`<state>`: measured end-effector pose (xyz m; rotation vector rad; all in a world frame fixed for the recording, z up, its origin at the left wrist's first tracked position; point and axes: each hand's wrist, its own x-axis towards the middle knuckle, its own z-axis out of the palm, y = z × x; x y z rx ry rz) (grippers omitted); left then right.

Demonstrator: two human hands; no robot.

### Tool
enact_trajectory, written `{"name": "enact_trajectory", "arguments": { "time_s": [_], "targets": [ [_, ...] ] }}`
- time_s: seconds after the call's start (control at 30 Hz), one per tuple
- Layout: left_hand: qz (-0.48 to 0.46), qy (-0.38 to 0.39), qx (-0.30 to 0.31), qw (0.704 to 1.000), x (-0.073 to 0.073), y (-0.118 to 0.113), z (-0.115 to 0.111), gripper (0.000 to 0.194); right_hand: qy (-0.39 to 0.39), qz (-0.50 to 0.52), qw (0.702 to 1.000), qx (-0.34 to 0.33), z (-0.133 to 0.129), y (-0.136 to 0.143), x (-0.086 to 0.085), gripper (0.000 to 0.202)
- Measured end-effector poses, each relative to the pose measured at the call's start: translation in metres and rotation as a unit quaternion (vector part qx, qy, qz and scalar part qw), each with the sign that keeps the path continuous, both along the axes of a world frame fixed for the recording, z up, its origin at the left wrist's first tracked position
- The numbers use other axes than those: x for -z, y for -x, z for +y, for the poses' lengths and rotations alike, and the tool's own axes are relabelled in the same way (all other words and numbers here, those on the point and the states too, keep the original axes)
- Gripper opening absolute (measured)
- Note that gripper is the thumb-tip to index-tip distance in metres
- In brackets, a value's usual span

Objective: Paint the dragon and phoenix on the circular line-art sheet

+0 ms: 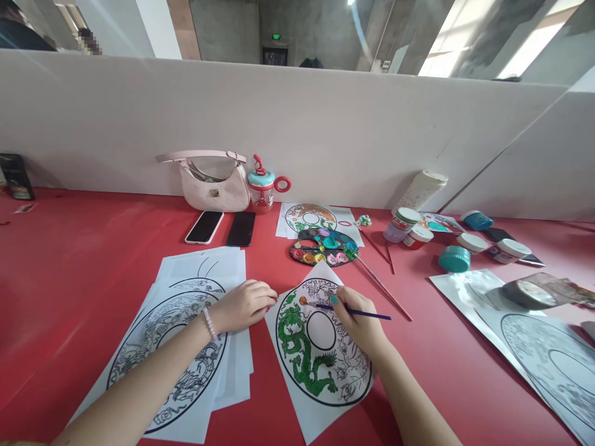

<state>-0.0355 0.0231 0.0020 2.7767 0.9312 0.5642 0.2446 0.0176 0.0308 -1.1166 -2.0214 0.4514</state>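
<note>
My right hand (pixel 357 319) pinches a thin paintbrush (pixel 372 314) with a dark blue handle. Its orange-loaded tip is over the upper left of a round line drawing on a white sheet (pixel 309 421). On that sheet a dragon (pixel 302 356) is coloured green, while the other figures are black outlines. Loosely bent, my left hand (pixel 246 303) rests flat by the sheet's left corner, fingertips at its edge. Under my left forearm lies a stack of printed sheets (pixel 232 371). Above the sheet sits a dark palette (pixel 320 249) with several paint colours.
Another brush (pixel 383 288) leans on the palette. Behind it lies a partly coloured drawing (pixel 311 217). Paint jars (pixel 454 259), a water cup (pixel 525 292) and more drawings (pixel 553 353) are on the right. Two phones (pixel 204 227), a pink handbag (pixel 216 186) and a lidded cup (pixel 263 189) stand along the back.
</note>
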Motion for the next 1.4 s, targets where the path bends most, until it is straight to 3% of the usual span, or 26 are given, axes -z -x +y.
{"name": "enact_trajectory", "arguments": {
  "time_s": [0.33, 0.5, 0.7, 0.8, 1.07, 1.17, 1.27, 1.4],
  "targets": [
    [0.003, 0.001, 0.0, 1.0, 0.001, 0.0, 0.0, 0.025, 0.01, 0.029, 1.0, -0.005, -0.001, 0.0, 0.002, 0.027],
    [0.005, 0.002, -0.002, 1.0, 0.002, 0.001, -0.001, 0.024, 0.037, 0.09, 0.995, 0.004, -0.001, -0.001, 0.005, 0.027],
    [0.001, -0.001, -0.002, 1.0, 0.002, 0.001, 0.0, 0.023, 0.142, 0.29, 0.942, 0.087, 0.006, 0.005, 0.017, 0.033],
    [0.0, -0.003, 0.006, 1.0, 0.002, 0.001, 0.0, 0.021, 0.156, 0.337, 0.923, 0.101, 0.01, 0.008, 0.017, 0.031],
    [-0.025, 0.059, 0.0, 0.998, -0.007, -0.002, 0.004, 0.016, 0.15, 0.344, 0.916, 0.142, 0.015, 0.004, 0.01, 0.038],
    [0.006, 0.114, 0.002, 0.993, -0.012, -0.01, 0.013, 0.037, 0.153, 0.356, 0.907, 0.163, 0.016, 0.001, 0.016, 0.04],
    [0.047, 0.127, 0.001, 0.991, -0.01, -0.019, 0.025, 0.048, 0.144, 0.33, 0.921, 0.15, 0.015, -0.001, 0.021, 0.042],
    [0.049, 0.119, -0.005, 0.992, -0.004, -0.026, 0.033, 0.042, 0.126, 0.258, 0.952, 0.103, 0.009, -0.001, 0.023, 0.042]
  ]
}}
